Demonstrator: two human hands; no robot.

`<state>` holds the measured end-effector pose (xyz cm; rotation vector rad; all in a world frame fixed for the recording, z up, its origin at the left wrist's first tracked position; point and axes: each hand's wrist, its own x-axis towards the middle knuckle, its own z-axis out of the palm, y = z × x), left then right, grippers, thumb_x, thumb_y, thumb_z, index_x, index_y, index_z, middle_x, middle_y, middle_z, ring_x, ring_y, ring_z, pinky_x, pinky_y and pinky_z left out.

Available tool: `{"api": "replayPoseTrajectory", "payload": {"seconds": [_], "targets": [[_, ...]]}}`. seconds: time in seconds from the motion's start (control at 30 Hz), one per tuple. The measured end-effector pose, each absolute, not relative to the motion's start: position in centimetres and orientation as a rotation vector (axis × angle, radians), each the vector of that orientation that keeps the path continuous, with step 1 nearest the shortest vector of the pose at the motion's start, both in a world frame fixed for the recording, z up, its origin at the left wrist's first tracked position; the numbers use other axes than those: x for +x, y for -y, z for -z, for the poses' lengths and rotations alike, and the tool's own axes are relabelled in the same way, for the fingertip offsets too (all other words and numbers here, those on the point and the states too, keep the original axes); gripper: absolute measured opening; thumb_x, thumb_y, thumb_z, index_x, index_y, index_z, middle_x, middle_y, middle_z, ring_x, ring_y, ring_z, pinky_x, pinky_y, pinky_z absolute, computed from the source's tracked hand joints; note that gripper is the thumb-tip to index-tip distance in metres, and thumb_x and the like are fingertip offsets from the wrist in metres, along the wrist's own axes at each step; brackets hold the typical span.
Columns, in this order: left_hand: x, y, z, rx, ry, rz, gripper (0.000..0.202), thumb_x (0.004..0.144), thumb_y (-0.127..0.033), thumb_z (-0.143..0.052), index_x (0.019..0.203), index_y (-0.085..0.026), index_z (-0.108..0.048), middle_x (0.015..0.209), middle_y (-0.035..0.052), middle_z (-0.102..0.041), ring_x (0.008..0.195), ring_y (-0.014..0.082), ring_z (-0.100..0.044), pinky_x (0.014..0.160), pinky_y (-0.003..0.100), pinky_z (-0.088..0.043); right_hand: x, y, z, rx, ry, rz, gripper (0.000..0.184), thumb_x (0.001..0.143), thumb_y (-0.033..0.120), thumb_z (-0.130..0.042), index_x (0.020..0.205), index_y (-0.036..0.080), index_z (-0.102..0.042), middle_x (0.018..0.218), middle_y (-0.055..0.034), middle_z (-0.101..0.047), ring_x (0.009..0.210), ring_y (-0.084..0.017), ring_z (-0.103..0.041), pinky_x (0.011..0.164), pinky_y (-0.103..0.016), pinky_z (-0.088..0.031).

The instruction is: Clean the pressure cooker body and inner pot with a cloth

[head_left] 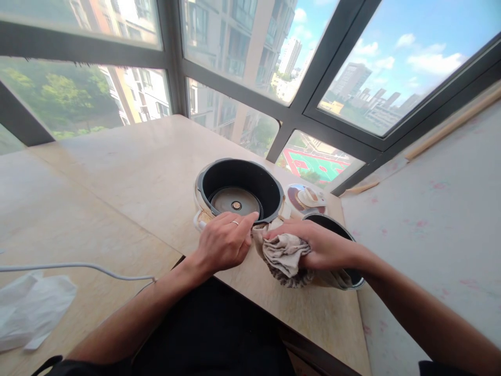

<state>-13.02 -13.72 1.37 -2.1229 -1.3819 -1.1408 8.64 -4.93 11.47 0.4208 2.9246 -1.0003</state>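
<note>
right hand closed on crumpled beige-grey cloth, bunched in the palm, folds bulging out under the fingers, lower part hanging down dark and ruffled. thumb side up toward the cooker; cloth meets the near right edge of the round pale-shelled cooker body. exact finger placement inside the cloth hidden. right forearm comes in from the lower right, slanting up and left, wrist roughly straight, back of hand up.

left hand at the near rim of the cooker body, fingers curled, one digit tip showing over the dark rim; thin pale ring on a finger. cannot tell if it clamps the rim or just rests there; undersides of the fingers hidden. left forearm runs from the lower left up and right, back of hand facing the camera.

cooker body sits upright on the pale marble-patterned countertop, open on top, dark inside wall, round grey metal plate at the bottom with a small central button. dark round metal-rimmed pot just to its right, partly behind right hand and cloth. white-and-brown round lid with a handle, behind the pot, near the window. white cable and crumpled white sheet far left.
</note>
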Motion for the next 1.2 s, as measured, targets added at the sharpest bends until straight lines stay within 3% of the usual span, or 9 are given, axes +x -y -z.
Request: {"api": "replayPoseTrajectory", "payload": {"seconds": [0.27,0.43,0.67,0.77,0.87,0.97,1.1,1.2], "targets": [[-12.9,13.4,-1.3,-2.066,1.28,1.141,0.029,0.089,-0.014,-0.052,0.115,-0.005,-0.062,0.083,0.0094,-0.072,0.073,0.0232,-0.067,0.069,0.038,-0.055,11.2,6.2,-10.4,0.362,-2.798,0.976,0.058,0.067,0.002,-0.058,0.121,0.02,-0.069,0.095,-0.0041,-0.069,0.09,-0.019,-0.064,0.082,-0.028,-0.05],[-13.6,13.1,-1.2,-2.045,1.182,1.155,0.028,0.086,-0.011,-0.055,0.113,-0.007,-0.061,0.087,0.0106,-0.073,0.072,0.0215,-0.068,0.07,0.035,-0.056,12.7,5.7,-8.6,0.681,-3.076,1.08,0.054,0.074,0.004,-0.059,0.125,0.02,-0.067,0.117,-0.0061,-0.072,0.105,-0.02,-0.068,0.093,-0.032,-0.052],[-16.7,12.9,-0.8,-2.003,1.15,1.233,0.026,0.081,-0.006,-0.056,0.105,-0.014,-0.064,0.081,0.0055,-0.073,0.07,0.0178,-0.07,0.066,0.029,-0.056,14.5,9.4,-2.7,1.483,-3.461,1.347,0.044,0.077,0.01,-0.067,0.119,0.021,-0.069,0.116,-0.0084,-0.074,0.104,-0.023,-0.073,0.091,-0.035,-0.059],[-18.2,12.7,-0.7,-1.986,1.123,1.261,0.024,0.078,-0.004,-0.058,0.098,-0.014,-0.065,0.081,0.005,-0.074,0.068,0.0174,-0.071,0.065,0.028,-0.057,14.7,11.8,2.2,2.057,-3.658,1.252,0.048,0.079,0.019,-0.072,0.127,0.021,-0.064,0.12,-0.0124,-0.072,0.108,-0.029,-0.071,0.091,-0.045,-0.059],[-19.4,12.4,-0.6,-1.945,1.097,1.265,0.019,0.077,-0.004,-0.056,0.09,-0.015,-0.066,0.077,0.0027,-0.074,0.065,0.0164,-0.072,0.063,0.027,-0.057,13.1,13.1,7.3,2.664,-3.513,0.933,0.049,0.082,0.026,-0.072,0.129,0.019,-0.059,0.127,-0.0186,-0.066,0.111,-0.032,-0.069,0.094,-0.052,-0.057],[-20.4,12.1,-0.3,-1.914,1.086,1.282,0.016,0.077,-0.006,-0.054,0.08,-0.016,-0.065,0.073,0.0017,-0.074,0.063,0.016,-0.071,0.061,0.026,-0.057,9.1,13.2,11.0,3.069,-3.207,1.182,0.054,0.086,0.034,-0.069,0.134,0.018,-0.049,0.129,-0.0187,-0.062,0.116,-0.03,-0.066,0.099,-0.054,-0.053],[-21.3,11.8,0.0,-1.888,1.109,1.319,0.017,0.077,-0.005,-0.054,0.08,-0.016,-0.067,0.069,0.0004,-0.072,0.062,0.0162,-0.071,0.062,0.027,-0.057,1.9,12.3,12.3,2.858,-3.136,1.664,0.059,0.093,0.04,-0.058,0.142,0.016,-0.033,0.144,-0.0242,-0.049,0.132,-0.03,-0.055,0.11,-0.052,-0.045],[-21.1,12.0,-0.3,-1.868,1.237,1.26,0.015,0.082,-0.009,-0.055,0.08,-0.016,-0.068,0.07,0.0008,-0.073,0.062,0.0163,-0.07,0.062,0.028,-0.055,-1.8,11.7,11.5,2.584,-3.376,1.482,0.07,0.093,0.041,-0.056,0.149,0.015,-0.023,0.156,-0.0255,-0.034,0.148,-0.029,-0.037,0.119,-0.052,-0.034]]}}
